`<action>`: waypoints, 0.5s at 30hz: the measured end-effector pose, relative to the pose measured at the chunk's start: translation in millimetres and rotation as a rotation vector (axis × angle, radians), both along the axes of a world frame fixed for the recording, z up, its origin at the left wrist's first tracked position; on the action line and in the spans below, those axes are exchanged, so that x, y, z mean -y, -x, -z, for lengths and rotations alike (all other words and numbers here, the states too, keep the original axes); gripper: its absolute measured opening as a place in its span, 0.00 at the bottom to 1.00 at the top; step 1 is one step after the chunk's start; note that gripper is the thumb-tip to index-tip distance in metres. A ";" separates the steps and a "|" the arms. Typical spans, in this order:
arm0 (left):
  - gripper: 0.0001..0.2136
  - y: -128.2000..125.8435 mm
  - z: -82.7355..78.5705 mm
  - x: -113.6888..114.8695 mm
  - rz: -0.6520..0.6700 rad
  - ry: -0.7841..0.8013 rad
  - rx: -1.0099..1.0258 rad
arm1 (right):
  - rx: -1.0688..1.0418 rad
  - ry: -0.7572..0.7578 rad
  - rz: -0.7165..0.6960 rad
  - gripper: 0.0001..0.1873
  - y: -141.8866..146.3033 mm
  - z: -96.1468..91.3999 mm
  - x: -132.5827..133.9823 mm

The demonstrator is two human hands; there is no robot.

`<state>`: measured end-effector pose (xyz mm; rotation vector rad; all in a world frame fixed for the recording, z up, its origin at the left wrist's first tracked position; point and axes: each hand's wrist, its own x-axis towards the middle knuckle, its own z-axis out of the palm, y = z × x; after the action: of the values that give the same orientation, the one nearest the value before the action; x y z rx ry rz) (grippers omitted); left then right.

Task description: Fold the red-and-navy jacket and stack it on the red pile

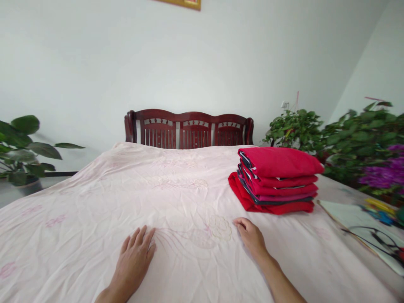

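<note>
My left hand (134,261) lies palm down on the pale pink sheet (176,269), its fingers stretched out and holding nothing. To its right, my right hand (251,236) rests on its side by an embroidered flower, with the fingers curled in together and nothing showing between them. Just beyond that hand stands a stack of folded clothes (280,162), mostly red with some dark and magenta layers. A gap separates the hand from the stack. The bottom red piece sticks out to the left beneath the others.
A dark red wooden headboard (192,128) stands at the far end against the wall. Beside the stack, at right, are a sheet of paper (353,214) and black-framed glasses (378,237). Potted plants (296,128) flank the right side, and another plant (28,147) is at left.
</note>
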<state>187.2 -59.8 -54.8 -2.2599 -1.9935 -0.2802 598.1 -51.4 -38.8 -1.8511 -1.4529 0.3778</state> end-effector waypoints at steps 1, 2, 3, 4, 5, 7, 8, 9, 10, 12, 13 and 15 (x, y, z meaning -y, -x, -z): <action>0.23 0.2 0.4 0.0 0.004 -0.008 0.004 | 0.002 0.001 0.000 0.17 0.4 -0.6 0.2; 0.23 0.4 0.7 0.0 0.008 -0.015 0.006 | 0.005 0.004 -0.001 0.17 0.6 -1.1 0.3; 0.23 0.7 1.0 0.1 0.012 -0.020 0.005 | 0.007 0.007 -0.002 0.17 0.8 -1.6 0.4; 0.23 0.9 1.2 0.2 0.014 -0.021 0.003 | 0.007 0.011 -0.004 0.17 0.9 -1.9 0.5; 0.23 1.1 1.3 0.2 0.015 -0.019 -0.001 | 0.007 0.015 -0.004 0.17 0.8 -2.0 0.6; 0.24 1.3 1.4 0.3 0.014 -0.015 -0.005 | 0.002 0.019 -0.005 0.16 0.6 -1.9 0.4; 0.24 1.4 1.5 0.4 0.014 -0.016 -0.005 | 0.000 0.017 -0.006 0.16 0.5 -1.7 0.3; 0.24 1.4 1.5 0.4 0.015 -0.020 -0.004 | -0.002 0.012 -0.007 0.16 0.4 -1.4 0.1; 0.24 1.3 1.6 0.4 0.016 -0.024 -0.004 | -0.003 0.008 -0.009 0.16 0.3 -1.2 -0.1; 0.24 1.2 1.8 0.4 0.016 -0.025 -0.003 | -0.003 0.002 -0.009 0.16 0.3 -0.8 -0.3; 0.24 1.1 1.9 0.4 0.015 -0.024 -0.003 | -0.002 0.000 -0.007 0.16 0.3 -0.8 -0.4; 0.24 0.9 2.4 0.2 0.014 -0.021 -0.002 | -0.003 0.000 -0.002 0.16 0.5 -1.1 -0.3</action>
<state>186.3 -60.0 -57.2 -2.2619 -1.9649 -0.2982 597.6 -51.1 -37.8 -1.8488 -1.4528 0.3816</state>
